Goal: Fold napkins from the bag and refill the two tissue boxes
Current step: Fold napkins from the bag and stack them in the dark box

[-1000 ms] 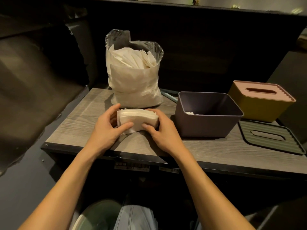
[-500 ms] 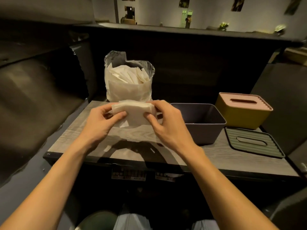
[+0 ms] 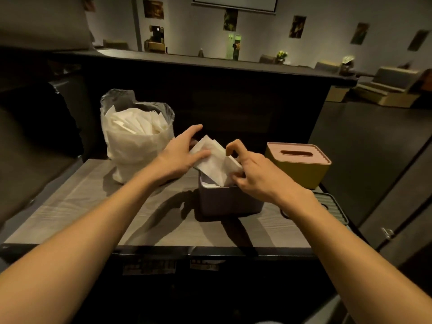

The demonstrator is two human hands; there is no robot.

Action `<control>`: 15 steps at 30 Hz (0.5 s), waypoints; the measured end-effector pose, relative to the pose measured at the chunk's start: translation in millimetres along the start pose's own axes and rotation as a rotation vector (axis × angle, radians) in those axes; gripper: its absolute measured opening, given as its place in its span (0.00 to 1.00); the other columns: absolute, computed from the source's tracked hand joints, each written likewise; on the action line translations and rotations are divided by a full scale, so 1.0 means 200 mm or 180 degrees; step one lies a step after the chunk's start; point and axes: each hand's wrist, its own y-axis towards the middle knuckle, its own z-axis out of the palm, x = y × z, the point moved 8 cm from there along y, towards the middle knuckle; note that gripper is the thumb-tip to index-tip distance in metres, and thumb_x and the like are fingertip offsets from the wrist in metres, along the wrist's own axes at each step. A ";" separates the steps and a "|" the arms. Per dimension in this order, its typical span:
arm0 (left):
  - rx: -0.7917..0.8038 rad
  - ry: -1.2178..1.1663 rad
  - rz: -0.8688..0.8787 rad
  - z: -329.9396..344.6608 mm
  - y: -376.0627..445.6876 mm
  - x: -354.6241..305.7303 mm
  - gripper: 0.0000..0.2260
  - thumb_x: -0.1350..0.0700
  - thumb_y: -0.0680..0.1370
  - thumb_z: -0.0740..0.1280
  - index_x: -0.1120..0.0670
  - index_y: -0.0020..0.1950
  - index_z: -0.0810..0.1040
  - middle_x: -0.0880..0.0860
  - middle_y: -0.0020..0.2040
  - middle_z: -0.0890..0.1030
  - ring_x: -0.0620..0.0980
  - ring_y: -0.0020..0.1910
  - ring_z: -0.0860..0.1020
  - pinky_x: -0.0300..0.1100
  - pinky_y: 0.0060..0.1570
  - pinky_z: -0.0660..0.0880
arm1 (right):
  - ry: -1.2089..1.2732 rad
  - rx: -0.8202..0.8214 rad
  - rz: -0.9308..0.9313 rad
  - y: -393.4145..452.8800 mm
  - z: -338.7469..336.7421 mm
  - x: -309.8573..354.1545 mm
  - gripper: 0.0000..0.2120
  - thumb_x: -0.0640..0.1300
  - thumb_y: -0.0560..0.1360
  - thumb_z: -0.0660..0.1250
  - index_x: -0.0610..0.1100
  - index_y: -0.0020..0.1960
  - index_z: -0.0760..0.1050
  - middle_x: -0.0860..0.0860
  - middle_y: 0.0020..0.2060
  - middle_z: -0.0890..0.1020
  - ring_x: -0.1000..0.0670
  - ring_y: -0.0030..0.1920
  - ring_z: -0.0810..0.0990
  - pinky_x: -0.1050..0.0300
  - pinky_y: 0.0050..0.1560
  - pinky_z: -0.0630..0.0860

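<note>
A stack of folded white napkins point(image 3: 214, 161) tilts down into the open purple tissue box point(image 3: 228, 201) at the table's middle. My left hand point(image 3: 181, 154) holds the stack's upper left end, thumb on its front. My right hand point(image 3: 251, 174) grips the lower right end at the box's rim, index finger raised and bent. A clear plastic bag point(image 3: 136, 141) full of white napkins stands at the back left. The yellow tissue box point(image 3: 301, 168) with a pink slotted lid sits to the right, closed.
A dark green ribbed lid point(image 3: 332, 210) lies flat behind my right forearm at the table's right edge. The grey wooden table point(image 3: 93, 206) ends in a dark front edge near me. A dark counter wall rises behind the table.
Both hands lifted the napkin stack off the table and carried it right, then tipped it down into the purple box. The camera view rose.
</note>
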 end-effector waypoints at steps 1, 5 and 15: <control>0.0045 0.0167 0.0006 0.02 0.04 -0.02 0.35 0.53 0.80 0.72 0.50 0.83 0.58 0.52 0.63 0.79 0.49 0.63 0.78 0.46 0.64 0.77 | 0.0006 0.0086 0.0057 0.01 0.01 -0.01 0.21 0.44 0.81 0.67 0.56 0.66 0.59 0.47 0.58 0.81 0.48 0.48 0.83 0.49 0.50 0.84; 0.0308 0.0972 0.0111 0.10 0.18 -0.06 0.35 0.54 0.81 0.71 0.50 0.84 0.56 0.55 0.68 0.77 0.52 0.65 0.77 0.44 0.62 0.75 | 0.0393 0.0417 0.0419 0.06 0.02 -0.08 0.09 0.47 0.82 0.67 0.55 0.60 0.70 0.51 0.52 0.82 0.53 0.47 0.81 0.56 0.49 0.81; 0.0782 0.2789 0.0564 0.29 0.17 -0.12 0.33 0.49 0.79 0.73 0.46 0.80 0.62 0.52 0.69 0.74 0.55 0.63 0.78 0.48 0.57 0.75 | 0.0422 0.1964 0.0622 0.18 0.22 -0.14 0.06 0.46 0.81 0.69 0.56 0.54 0.79 0.51 0.57 0.80 0.50 0.58 0.79 0.48 0.65 0.77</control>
